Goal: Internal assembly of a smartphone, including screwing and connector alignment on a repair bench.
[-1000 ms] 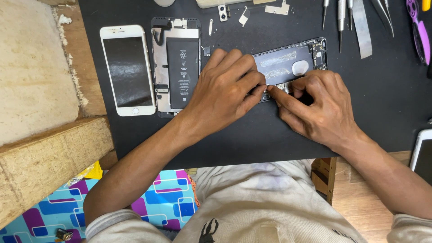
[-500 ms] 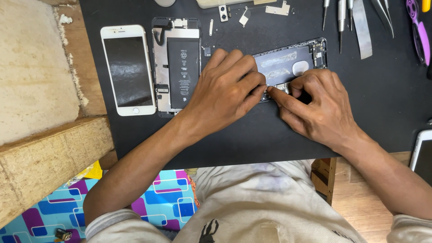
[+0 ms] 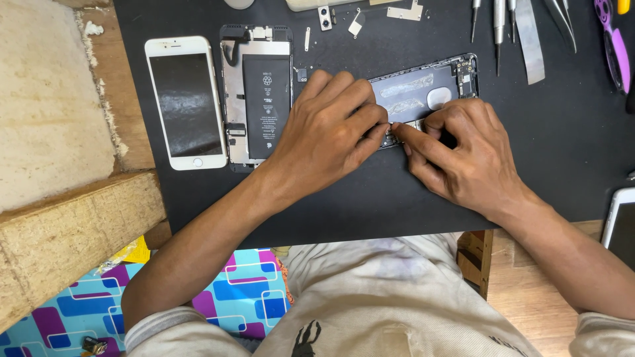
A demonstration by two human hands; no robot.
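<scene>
Head view, far left: pale wooden bench (image 3: 59, 132), its edge rough and chipped; it frames the work surface.
Black mat (image 3: 370, 198): dark sheet on which all the parts lie, likely so that small pieces show up against it.
White phone (image 3: 186, 100): face up, screen dark, laid parallel to the next item and just beside it.
Opened phone body (image 3: 256, 96): back half with a black battery exposed, flat on the mat, left of both hands.
Small loose parts (image 3: 356, 23): metal brackets and plates near the mat's top edge, apart from the work.
Left hand (image 3: 324, 135): palm down, fingers curled over the left end of the empty phone housing, apparently pressing it flat; whether it pinches anything I cannot tell.
Empty phone housing (image 3: 423, 86): grey shell lying tilted at mid-mat, its lower edge under both hands.
Right hand (image 3: 463, 155): thumb and forefinger pinched together at the housing's lower edge, meeting the left fingertips; the piece pinched is too small to identify.
Tools (image 3: 529, 39): screwdrivers, a metal spudger and tweezers, tops cut off by the frame.
Far right: corner of another device (image 3: 618, 225), mostly out of view.
</scene>
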